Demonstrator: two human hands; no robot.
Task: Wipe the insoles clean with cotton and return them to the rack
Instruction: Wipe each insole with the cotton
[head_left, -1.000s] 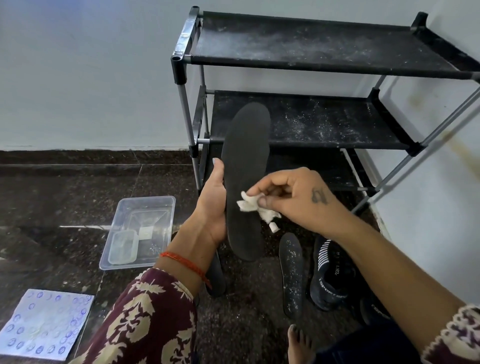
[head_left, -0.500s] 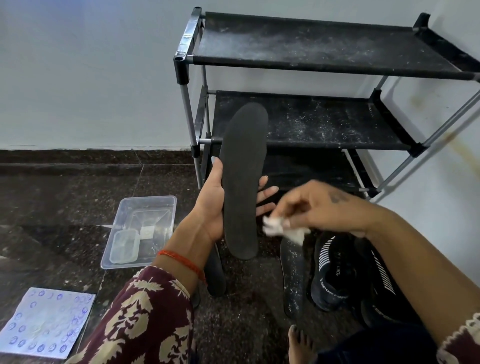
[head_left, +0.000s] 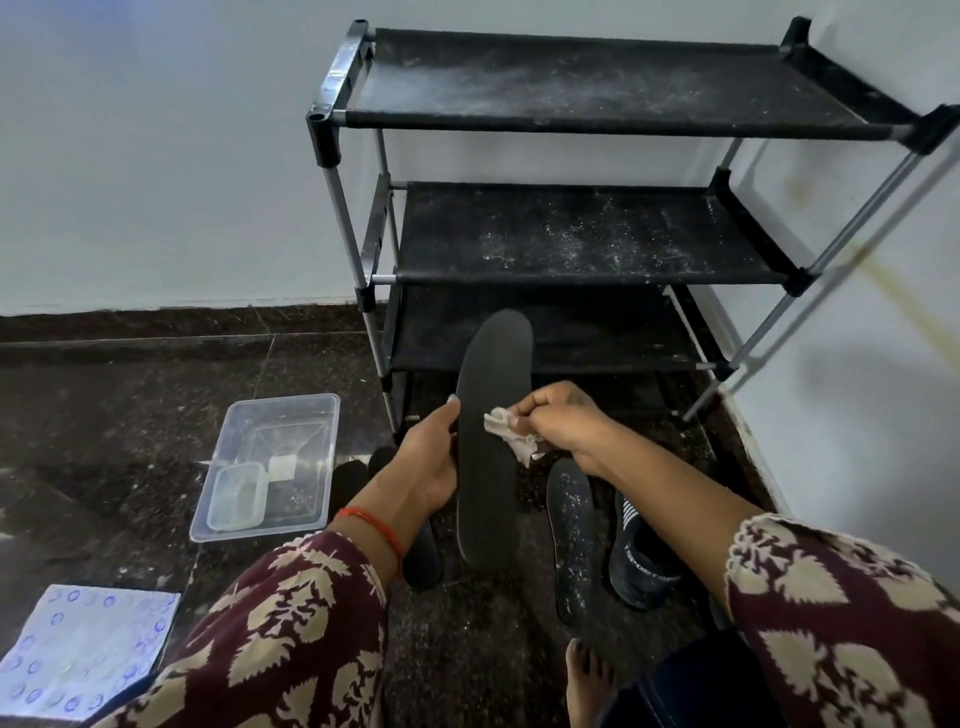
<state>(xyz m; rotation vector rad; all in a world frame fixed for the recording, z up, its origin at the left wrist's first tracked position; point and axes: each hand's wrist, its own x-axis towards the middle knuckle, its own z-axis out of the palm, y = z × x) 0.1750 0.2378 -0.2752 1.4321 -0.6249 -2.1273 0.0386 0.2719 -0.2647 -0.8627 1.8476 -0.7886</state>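
The left hand (head_left: 428, 462) grips the long edge of a black insole (head_left: 491, 441), holding it upright above the floor (head_left: 130, 405) in front of the rack (head_left: 571, 244). The right hand (head_left: 563, 421) pinches a wad of cotton (head_left: 511, 431) and presses it against the insole's face; half a second ago it had swung off to the right, clear of the insole, and the left fingers showed behind it (now they are hidden). The insole sits lower against the rack than before, its tip at the bottom shelf. A dusty second insole (head_left: 571, 535) lies on the floor just right of it, beside a black shoe (head_left: 641, 561). A clear tub (head_left: 270, 462) stands near the rack's left leg, a printed sheet (head_left: 88, 649) at the floor's near left corner.
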